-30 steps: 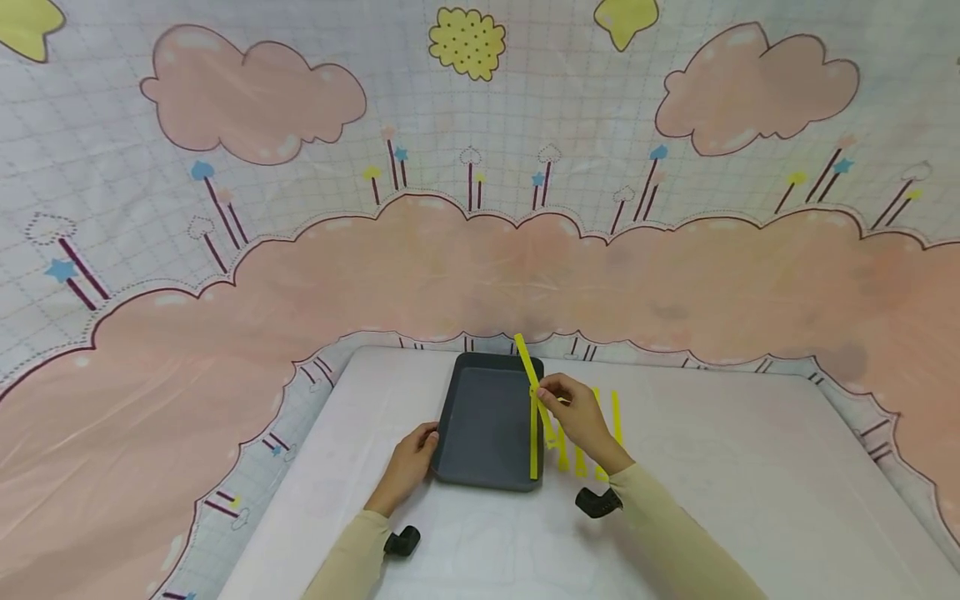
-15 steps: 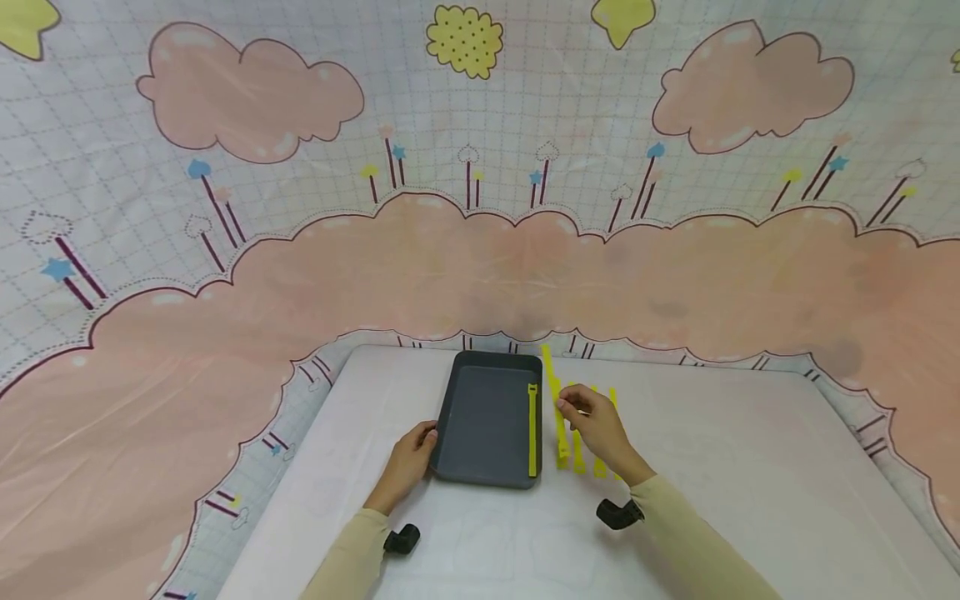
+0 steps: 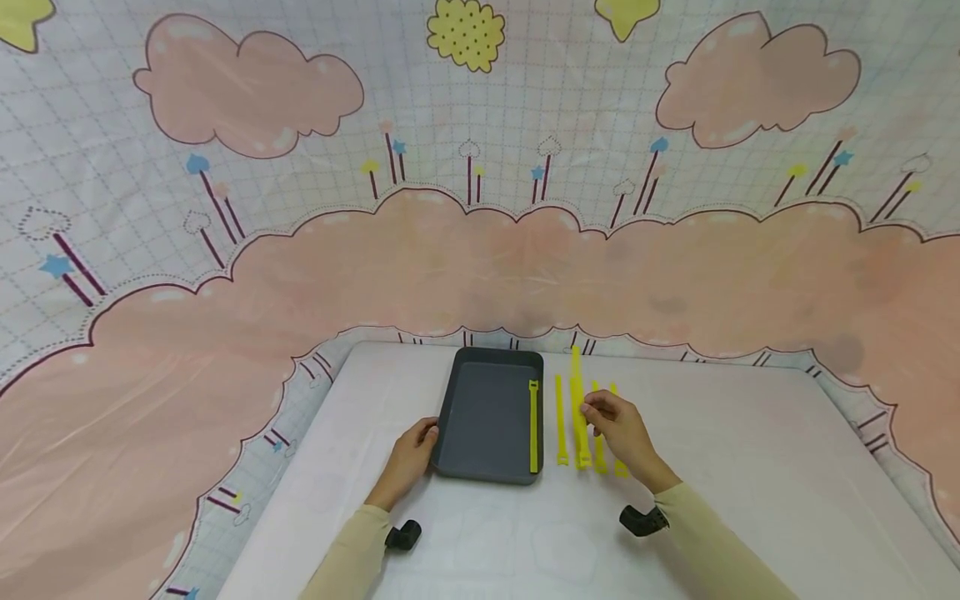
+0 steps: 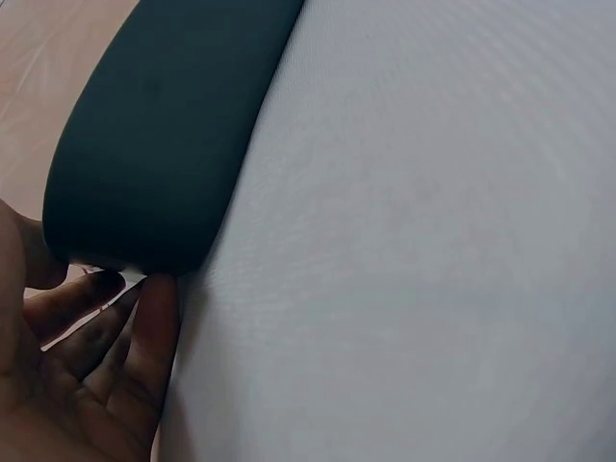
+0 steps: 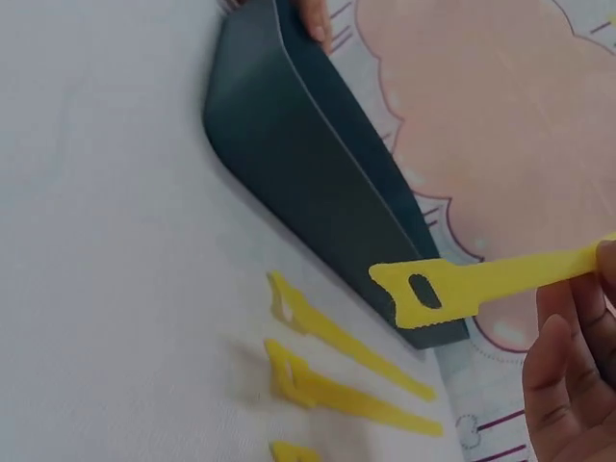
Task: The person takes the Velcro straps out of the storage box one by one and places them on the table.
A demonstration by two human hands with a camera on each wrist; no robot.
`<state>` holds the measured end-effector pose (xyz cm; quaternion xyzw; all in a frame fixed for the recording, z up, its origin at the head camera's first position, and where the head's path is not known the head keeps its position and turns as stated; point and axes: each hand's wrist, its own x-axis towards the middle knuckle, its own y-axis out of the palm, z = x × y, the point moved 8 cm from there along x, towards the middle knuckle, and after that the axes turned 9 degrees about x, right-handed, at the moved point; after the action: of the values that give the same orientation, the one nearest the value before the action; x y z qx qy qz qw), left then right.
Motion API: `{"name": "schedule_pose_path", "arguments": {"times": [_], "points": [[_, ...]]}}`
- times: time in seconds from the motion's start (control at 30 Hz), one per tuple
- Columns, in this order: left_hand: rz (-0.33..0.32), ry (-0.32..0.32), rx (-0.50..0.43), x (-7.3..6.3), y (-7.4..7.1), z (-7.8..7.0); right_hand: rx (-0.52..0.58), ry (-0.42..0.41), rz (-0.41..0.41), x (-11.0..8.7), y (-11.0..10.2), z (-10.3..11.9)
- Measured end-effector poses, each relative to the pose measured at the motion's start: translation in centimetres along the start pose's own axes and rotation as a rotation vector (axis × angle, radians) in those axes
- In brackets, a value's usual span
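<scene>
My right hand (image 3: 622, 429) pinches a yellow hook-and-loop cable tie (image 5: 515, 277) above the table, its slotted end pointing away from the fingers in the right wrist view. In the head view, the held tie overlaps a row of similar yellow ties lying on the table; the leftmost tie (image 3: 560, 421) lies just right of a dark grey tray (image 3: 487, 477). One more yellow tie (image 3: 533, 429) lies lengthwise inside the tray along its right wall. My left hand (image 3: 408, 458) grips the tray's left side near the front corner, fingertips (image 4: 159, 298) against its wall.
The white table (image 3: 750, 467) runs back to a patterned cloth backdrop (image 3: 510, 267) with pink clouds. Two loose ties (image 5: 356, 399) show near the tray's outer wall in the right wrist view, with part of another below. A black wrist device (image 3: 643, 521) sits below the right sleeve.
My right hand has carried the held tie rightward, from over the tray's right edge to above the row of ties. The left hand and tray stay in place.
</scene>
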<state>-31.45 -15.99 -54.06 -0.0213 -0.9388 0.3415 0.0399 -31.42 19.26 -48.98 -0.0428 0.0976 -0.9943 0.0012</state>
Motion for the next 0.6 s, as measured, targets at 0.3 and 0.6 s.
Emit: {"name": "schedule_pose_path", "arguments": {"times": [0.3, 0.6], "points": [[0.002, 0.008, 0.015, 0.0, 0.1, -0.1, -0.010, 0.080, -0.032, -0.6, -2.6, -1.3], [-0.005, 0.001, 0.021, 0.1, 0.2, 0.1, -0.015, 0.133, -0.087, -0.6, -5.1, -2.4]]}}
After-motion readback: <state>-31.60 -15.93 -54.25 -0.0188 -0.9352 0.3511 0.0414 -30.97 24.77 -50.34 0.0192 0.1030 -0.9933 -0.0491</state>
